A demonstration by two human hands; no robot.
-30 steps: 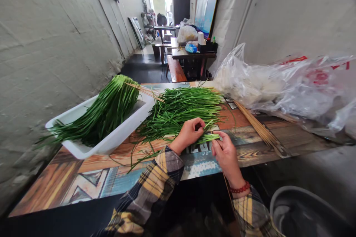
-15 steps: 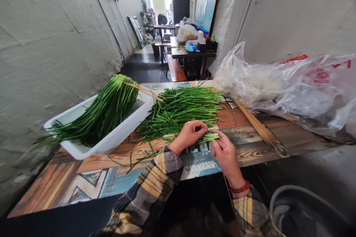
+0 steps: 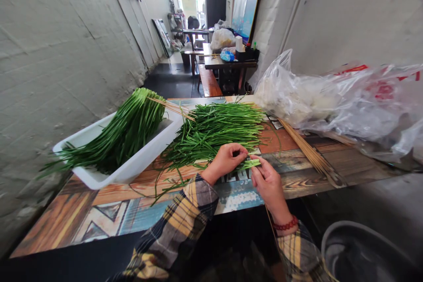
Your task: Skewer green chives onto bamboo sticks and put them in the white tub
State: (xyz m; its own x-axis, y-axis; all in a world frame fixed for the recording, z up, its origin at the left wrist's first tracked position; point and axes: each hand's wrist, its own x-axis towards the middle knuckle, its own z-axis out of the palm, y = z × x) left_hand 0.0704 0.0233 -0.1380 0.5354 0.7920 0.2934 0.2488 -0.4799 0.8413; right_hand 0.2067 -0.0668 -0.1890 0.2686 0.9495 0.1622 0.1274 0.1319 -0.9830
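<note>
Left hand (image 3: 224, 161) has edged nearer right hand (image 3: 270, 185), which grips green stalks (image 3: 252, 163); left fingers (image 3: 238, 146) seem pinched together.

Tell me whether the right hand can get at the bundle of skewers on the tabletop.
Probably yes: nothing visible blocks the way from the right hand to the skewers on its right, though it may need to release the green stems first.

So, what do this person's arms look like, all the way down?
The left sleeve and right sleeve are yellow, grey and dark plaid. The left grip and right grip wear no gloves. A red bracelet, seemingly beaded, shows between the right grip and its sleeve.
</note>
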